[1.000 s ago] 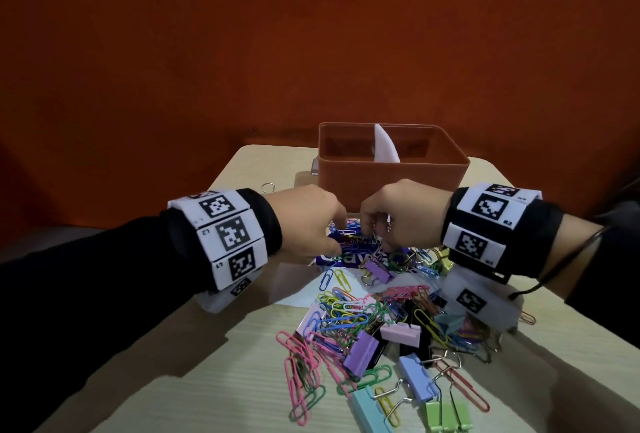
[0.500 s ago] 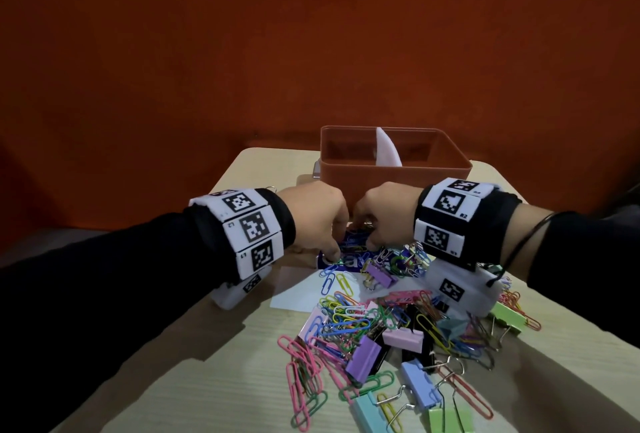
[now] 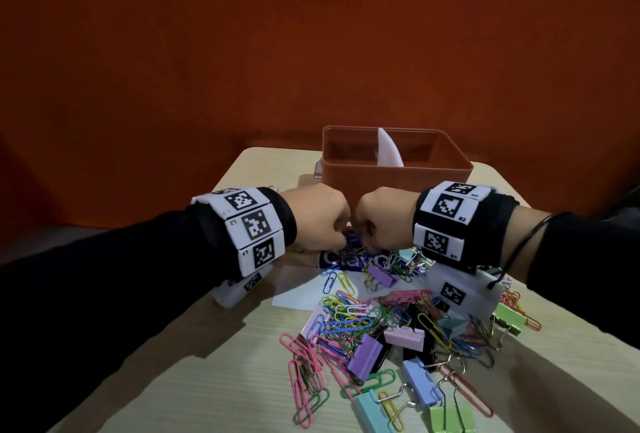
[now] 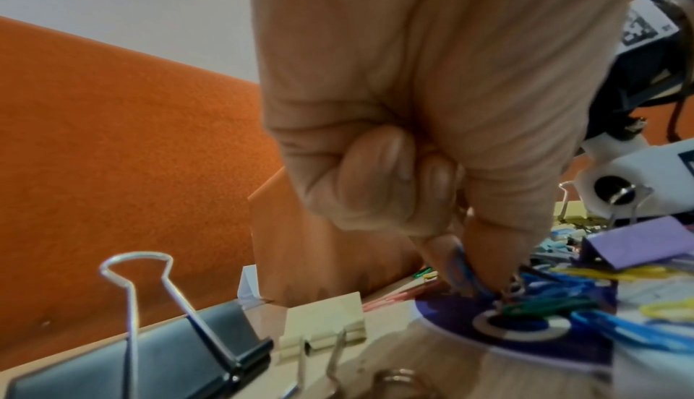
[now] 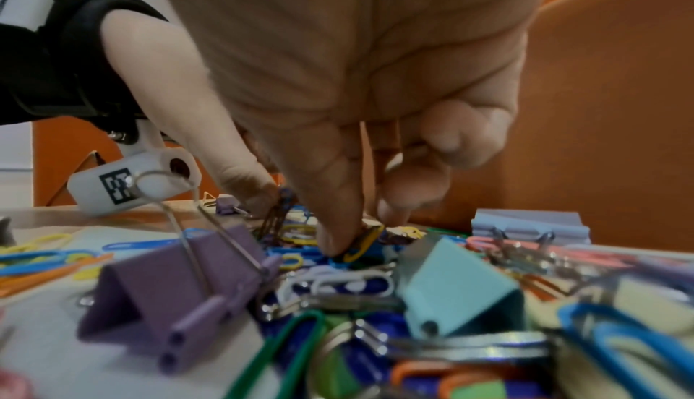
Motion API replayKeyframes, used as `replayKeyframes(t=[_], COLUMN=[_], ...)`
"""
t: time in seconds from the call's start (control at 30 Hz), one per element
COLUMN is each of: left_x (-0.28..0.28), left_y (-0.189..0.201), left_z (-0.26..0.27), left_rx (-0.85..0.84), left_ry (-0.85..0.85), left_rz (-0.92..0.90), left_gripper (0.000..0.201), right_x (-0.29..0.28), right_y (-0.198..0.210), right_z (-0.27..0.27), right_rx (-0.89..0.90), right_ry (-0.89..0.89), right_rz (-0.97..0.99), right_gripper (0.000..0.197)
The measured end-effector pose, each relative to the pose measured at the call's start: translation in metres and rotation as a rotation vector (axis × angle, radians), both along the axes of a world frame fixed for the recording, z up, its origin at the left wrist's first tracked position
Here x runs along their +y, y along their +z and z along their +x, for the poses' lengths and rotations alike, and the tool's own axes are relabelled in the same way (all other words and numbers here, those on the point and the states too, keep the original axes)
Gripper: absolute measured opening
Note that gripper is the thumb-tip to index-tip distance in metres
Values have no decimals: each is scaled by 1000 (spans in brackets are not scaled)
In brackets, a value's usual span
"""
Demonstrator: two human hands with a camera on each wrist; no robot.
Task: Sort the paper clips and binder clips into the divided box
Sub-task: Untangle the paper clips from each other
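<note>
Orange wall behind; pale wood-grain table (image 3: pixel 214 377) below. Divided box (image 3: pixel 394 178) at the far table edge, white divider (image 3: pixel 389 152) upright inside; contents of both compartments not visible.

Mixed pile of paper clips (image 3: pixel 349 315) and binder clips (image 3: pixel 365 353) just in front of the box, spreading toward the near edge from there. Blue printed sheet (image 3: pixel 341 257) under the pile's box-side end.

Left hand (image 3: pixel 317 221) and right hand (image 3: pixel 382 221) knuckle to knuckle directly before the box wall. Left fingertips (image 4: pixel 488 260) curled down, pinching blue paper clips (image 4: pixel 464 269) against the thumb. Right thumb and forefinger pinching a yellow paper clip (image 5: pixel 362 245); remaining fingers curled under.

Risks, as judged:
- Interlinked clips: lifting one likely to drag neighbours, causing drops short of the box.
- Mixed pinch: a binder clip handle snagged in a paper clip, landing in the wrong compartment.
- Hands crowded together: collision on lift, loosening either pinch.
</note>
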State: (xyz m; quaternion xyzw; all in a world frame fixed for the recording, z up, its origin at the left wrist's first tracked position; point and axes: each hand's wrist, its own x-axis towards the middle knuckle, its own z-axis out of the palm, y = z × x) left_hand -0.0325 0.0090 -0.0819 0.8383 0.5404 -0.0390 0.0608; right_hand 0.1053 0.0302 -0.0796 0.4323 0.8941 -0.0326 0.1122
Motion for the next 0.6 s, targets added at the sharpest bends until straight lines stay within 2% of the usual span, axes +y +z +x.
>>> replayKeyframes(t=[0.2, 0.33, 0.47, 0.53, 0.6], left_x=[-3, -2, 1, 2, 4], left_y=[7, 14, 20, 24, 29], left_z=[-6, -14, -19, -20, -21], left_rx=[-205, -497, -745, -865, -955], left_ry=[187, 260, 314, 310, 305], left_rz=[-161, -282, -285, -280, -299], left_gripper=[36, 34, 41, 41, 38], right_x=[4, 2, 1, 5, 10], right_y=[5, 8, 21, 25, 28], right_z=[11, 11, 9, 8, 9], right_rx=[99, 167, 407, 524, 603], right_ry=[-5, -56, -271, -345, -404], right_rz=[-28, 4, -307, -387, -446], right_gripper=[10, 21, 18, 17, 24])
